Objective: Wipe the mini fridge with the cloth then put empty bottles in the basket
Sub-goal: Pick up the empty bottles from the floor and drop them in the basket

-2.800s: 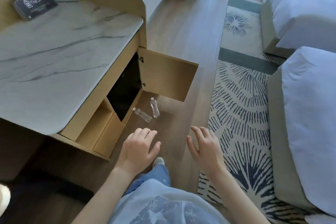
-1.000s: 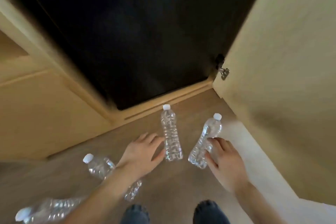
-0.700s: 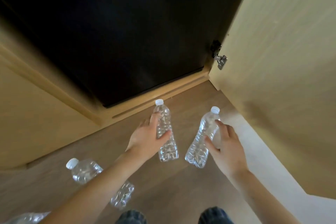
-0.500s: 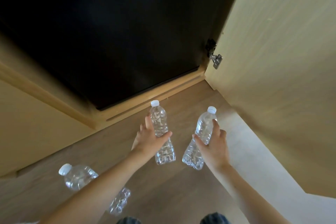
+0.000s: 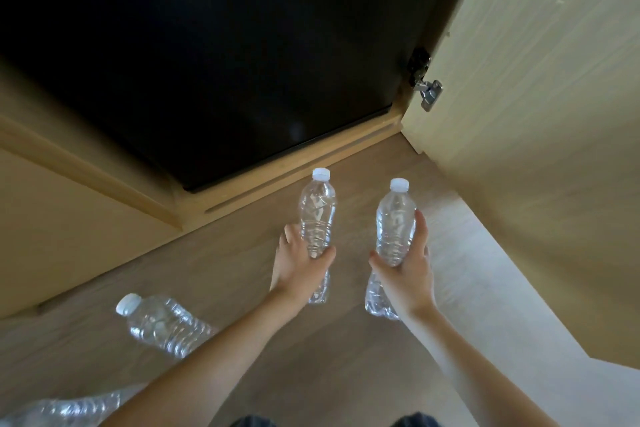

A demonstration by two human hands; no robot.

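Two clear, ribbed, white-capped plastic bottles (image 5: 318, 215)

A pale wooden cabinet door (image 5: 536, 149) is seen swung open at the right, hung on a metal hinge (image 5: 427, 92) fixed near its lower inner corner. A grooved wooden base rail (image 5: 277, 173) is set along the foot of the cabinet opening. A plain wooden panel (image 5: 69, 225) is seen at the left. The floor (image 5: 329, 374) is laid in brown wood-grain boards, and a paler band is cast along the door's lower edge.

The lower-left bottle (image 5: 69, 407) is cut off, apparently crumpled.
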